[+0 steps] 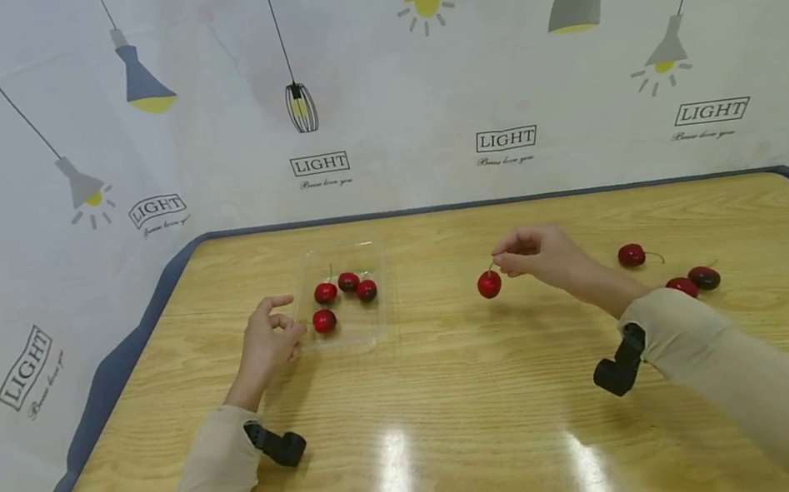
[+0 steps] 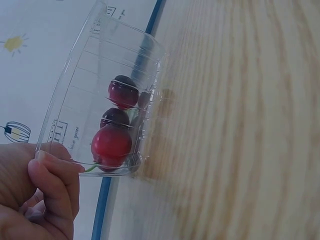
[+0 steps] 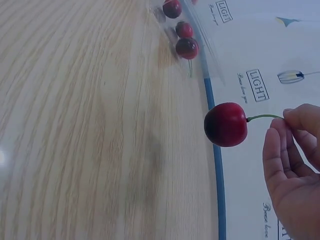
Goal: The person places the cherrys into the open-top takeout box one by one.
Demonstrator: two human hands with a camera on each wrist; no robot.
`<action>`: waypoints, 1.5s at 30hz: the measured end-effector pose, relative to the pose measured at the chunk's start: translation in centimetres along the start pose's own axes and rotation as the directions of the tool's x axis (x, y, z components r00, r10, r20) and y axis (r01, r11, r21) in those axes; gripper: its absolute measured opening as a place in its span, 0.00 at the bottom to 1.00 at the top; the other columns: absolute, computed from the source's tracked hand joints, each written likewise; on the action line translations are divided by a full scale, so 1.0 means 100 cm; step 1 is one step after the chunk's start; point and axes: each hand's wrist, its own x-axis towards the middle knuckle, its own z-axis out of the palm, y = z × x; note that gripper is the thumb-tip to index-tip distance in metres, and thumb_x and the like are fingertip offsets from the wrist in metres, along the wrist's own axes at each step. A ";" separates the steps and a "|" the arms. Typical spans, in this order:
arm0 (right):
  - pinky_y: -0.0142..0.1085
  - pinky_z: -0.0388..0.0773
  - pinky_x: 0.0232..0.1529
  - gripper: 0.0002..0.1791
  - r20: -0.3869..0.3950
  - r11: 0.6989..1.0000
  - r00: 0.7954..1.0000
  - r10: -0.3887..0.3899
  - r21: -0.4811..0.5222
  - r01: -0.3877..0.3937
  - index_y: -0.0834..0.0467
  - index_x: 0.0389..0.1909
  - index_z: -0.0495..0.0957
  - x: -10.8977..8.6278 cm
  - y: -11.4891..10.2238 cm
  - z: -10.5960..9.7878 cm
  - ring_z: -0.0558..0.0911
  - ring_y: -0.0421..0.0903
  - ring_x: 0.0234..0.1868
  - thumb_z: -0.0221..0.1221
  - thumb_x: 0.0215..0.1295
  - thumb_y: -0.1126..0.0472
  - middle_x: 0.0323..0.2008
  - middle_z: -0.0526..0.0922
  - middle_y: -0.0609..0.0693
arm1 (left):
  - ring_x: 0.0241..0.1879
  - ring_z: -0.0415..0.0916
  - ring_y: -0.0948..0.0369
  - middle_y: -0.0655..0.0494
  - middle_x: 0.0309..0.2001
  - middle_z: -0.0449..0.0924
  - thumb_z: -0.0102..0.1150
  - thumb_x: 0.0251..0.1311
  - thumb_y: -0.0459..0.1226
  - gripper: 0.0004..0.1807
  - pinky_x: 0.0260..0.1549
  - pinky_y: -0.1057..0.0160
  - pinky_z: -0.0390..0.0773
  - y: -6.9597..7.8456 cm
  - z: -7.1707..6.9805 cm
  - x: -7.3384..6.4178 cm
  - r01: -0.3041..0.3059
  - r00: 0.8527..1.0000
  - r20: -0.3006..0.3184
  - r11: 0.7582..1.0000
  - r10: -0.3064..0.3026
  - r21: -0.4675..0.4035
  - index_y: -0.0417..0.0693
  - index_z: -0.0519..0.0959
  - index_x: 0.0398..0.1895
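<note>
By its green stem, my right hand (image 1: 543, 259) pinches a red cherry (image 1: 489, 284), which hangs above the middle of the table. The right wrist view shows the stem between thumb and fingertips, the fruit free below. On the left, my left hand (image 1: 267, 341) grips the near left edge of a clear plastic box (image 1: 383, 302) between thumb and fingers. Several cherries lie inside the box; the nearest one (image 1: 324, 321) has its stem by my left fingertips. In the left wrist view the box wall (image 2: 82, 65) rises beside the thumb.
To the right, behind my right forearm, lie a cherry with a stem (image 1: 631, 255), a dark cherry (image 1: 704, 277) and a red cherry (image 1: 681, 287) partly hidden by the sleeve. A curtain (image 1: 391, 112) printed with lamps borders the wooden table (image 1: 482, 435).
</note>
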 end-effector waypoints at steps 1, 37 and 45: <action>0.33 0.75 0.37 0.15 0.004 1.000 1.000 -0.002 0.000 0.002 0.68 0.40 0.73 0.001 -0.001 0.002 0.77 0.44 0.33 0.57 0.58 0.59 0.34 0.76 0.58 | 0.10 0.62 0.65 0.53 0.20 0.66 0.48 0.51 0.24 0.27 0.11 0.69 0.65 0.000 0.000 0.000 0.000 1.000 0.000 1.000 0.000 -0.003 0.35 0.60 0.58; 0.36 0.76 0.37 0.10 0.069 0.979 0.985 -0.157 0.144 0.146 0.69 0.38 0.75 0.058 -0.059 0.093 0.76 0.58 0.36 0.54 0.59 0.66 0.35 0.78 0.62 | 0.11 0.63 0.64 0.53 0.20 0.66 0.48 0.51 0.25 0.27 0.11 0.69 0.66 0.002 0.000 -0.001 0.013 1.000 -0.003 1.000 -0.013 -0.001 0.35 0.60 0.58; 0.35 0.76 0.36 0.09 0.087 0.978 0.981 -0.173 0.129 0.162 0.67 0.38 0.75 0.070 -0.065 0.111 0.77 0.56 0.36 0.54 0.60 0.66 0.37 0.77 0.62 | 0.11 0.63 0.64 0.53 0.21 0.66 0.49 0.51 0.25 0.27 0.11 0.69 0.65 0.003 0.001 -0.002 0.017 1.000 -0.002 1.000 -0.017 -0.015 0.36 0.60 0.58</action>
